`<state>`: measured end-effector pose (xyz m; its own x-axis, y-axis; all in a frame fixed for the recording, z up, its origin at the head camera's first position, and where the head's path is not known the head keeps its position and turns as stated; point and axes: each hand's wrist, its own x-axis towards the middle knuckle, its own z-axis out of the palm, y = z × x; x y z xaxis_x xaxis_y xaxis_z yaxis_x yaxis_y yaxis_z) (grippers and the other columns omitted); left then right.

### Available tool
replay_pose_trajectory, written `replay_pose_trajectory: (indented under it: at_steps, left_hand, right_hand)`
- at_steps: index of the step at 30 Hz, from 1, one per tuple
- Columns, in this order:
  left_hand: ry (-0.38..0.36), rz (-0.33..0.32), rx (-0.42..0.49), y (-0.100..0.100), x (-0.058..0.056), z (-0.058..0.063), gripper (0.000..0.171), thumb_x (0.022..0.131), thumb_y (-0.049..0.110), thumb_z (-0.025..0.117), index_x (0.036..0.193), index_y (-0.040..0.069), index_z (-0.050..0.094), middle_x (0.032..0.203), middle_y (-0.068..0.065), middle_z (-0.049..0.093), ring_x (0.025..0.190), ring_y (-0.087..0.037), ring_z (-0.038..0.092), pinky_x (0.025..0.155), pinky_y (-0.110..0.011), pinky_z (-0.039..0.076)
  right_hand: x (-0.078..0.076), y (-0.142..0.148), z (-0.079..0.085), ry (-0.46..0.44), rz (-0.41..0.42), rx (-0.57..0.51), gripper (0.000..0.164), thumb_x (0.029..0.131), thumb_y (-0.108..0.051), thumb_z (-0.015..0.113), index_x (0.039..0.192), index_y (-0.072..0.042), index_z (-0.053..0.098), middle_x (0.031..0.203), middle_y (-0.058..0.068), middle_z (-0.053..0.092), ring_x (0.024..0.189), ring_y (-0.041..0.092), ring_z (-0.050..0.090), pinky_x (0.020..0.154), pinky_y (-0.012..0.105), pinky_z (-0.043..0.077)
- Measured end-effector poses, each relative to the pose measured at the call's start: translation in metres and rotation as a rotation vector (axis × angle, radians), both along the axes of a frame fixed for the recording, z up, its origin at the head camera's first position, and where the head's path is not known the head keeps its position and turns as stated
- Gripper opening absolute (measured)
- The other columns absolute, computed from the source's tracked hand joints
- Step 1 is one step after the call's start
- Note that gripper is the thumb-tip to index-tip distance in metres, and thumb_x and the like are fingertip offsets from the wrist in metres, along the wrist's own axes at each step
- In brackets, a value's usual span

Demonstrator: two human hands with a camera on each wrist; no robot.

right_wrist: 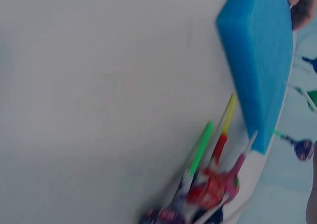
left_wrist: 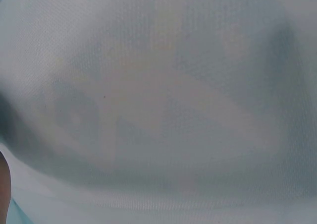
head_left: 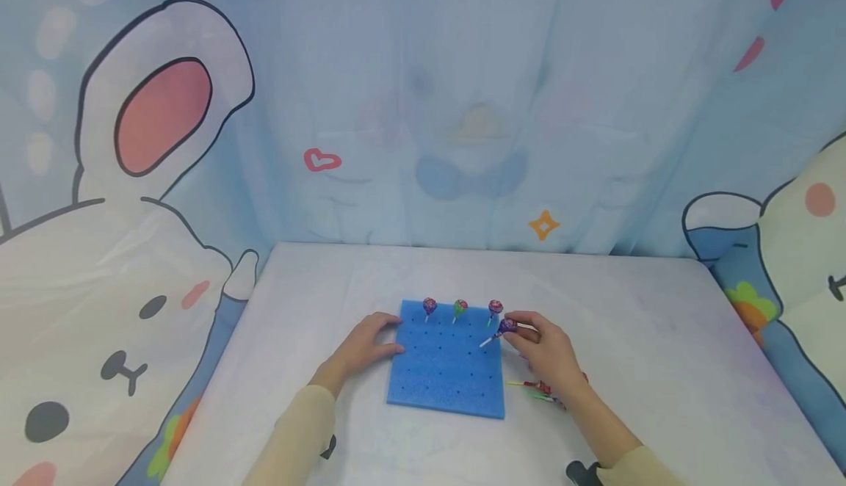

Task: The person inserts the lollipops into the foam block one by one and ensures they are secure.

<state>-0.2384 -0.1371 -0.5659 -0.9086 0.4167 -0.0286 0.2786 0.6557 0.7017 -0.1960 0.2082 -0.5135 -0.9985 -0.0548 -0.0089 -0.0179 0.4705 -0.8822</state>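
A blue foam board (head_left: 446, 357) with several small holes lies flat on the table. Three wrapped lollipops stand in its far row: a purple one (head_left: 429, 305), a green one (head_left: 460, 307) and a purple-red one (head_left: 495, 307). My right hand (head_left: 545, 346) pinches another purple lollipop (head_left: 507, 325) by its wrapped head over the board's right side, white stick slanting down to the left. At the board's left edge, my left hand (head_left: 363, 343) rests with thumb and fingers spread apart against it. The left wrist view shows mostly pale cloth.
Loose lollipops (right_wrist: 210, 189) lie in a pile on the table right of the board, partly hidden under my right forearm in the head view. A white cloth (head_left: 337, 280) covers the table. Behind it hangs a blue printed curtain (head_left: 423, 104).
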Motion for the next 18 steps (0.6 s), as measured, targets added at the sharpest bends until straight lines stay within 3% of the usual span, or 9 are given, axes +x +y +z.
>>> replay_pose_trajectory:
  at_steps: [8,18]
  left_hand:
    - [0.02,-0.005,0.017,0.0,0.001,0.0,0.055,0.089,0.033,0.072,0.136,0.009,0.054,0.139,-0.008,0.054,0.135,-0.028,0.043,0.114,-0.045,0.033]
    - [0.03,-0.014,0.005,-0.001,-0.001,-0.003,0.056,0.09,0.035,0.071,0.137,0.01,0.053,0.139,-0.007,0.053,0.135,-0.027,0.043,0.115,-0.044,0.032]
  right_hand:
    - [-0.008,-0.048,-0.001,0.065,0.031,-0.095,0.034,0.09,-0.003,0.069,0.123,-0.003,0.061,0.127,0.018,0.061,0.116,0.031,0.062,0.09,0.031,0.054]
    - [-0.015,-0.09,-0.012,0.224,0.033,-0.033,0.031,0.089,-0.001,0.07,0.119,-0.001,0.062,0.125,0.017,0.063,0.109,0.03,0.066,0.087,0.032,0.056]
